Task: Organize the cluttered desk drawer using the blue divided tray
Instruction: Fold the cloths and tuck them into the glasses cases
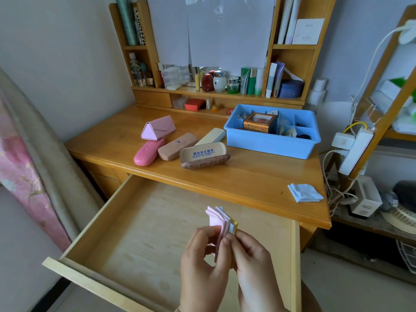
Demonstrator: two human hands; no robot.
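Head view, lower centre of frame: small stack of folded cloths (221, 221), pink, white, pale blue and yellow, pinched upright between both hands above the open drawer (144, 224). Left hand (203, 264) curled round the stack's near side, thumb and fingertips on the pink layers. Right hand (253, 264) just beside it, fingers closed on the yellow edge; the two hands touching at the stack. Drawer pulled out wide across the lower half, pale wood bottom showing.

Up and right, on the desk top (258, 176): blue divided tray (272, 140), several compartments filled, a brown and gold box (260, 122) standing in a left-centre one, dark items at the right, exact contents too small to tell. Just left of the tray, a cream flat case (212, 136). Further left, near centre: open glasses case with blue print inside the lid (203, 154), tan case (176, 146), pink rounded case (148, 152), pink triangular case (157, 128), all close together. Right edge of the desk: folded pale blue cloth (305, 192), well apart from the rest.

Upper centre: shelf with jars and bottles (225, 82).
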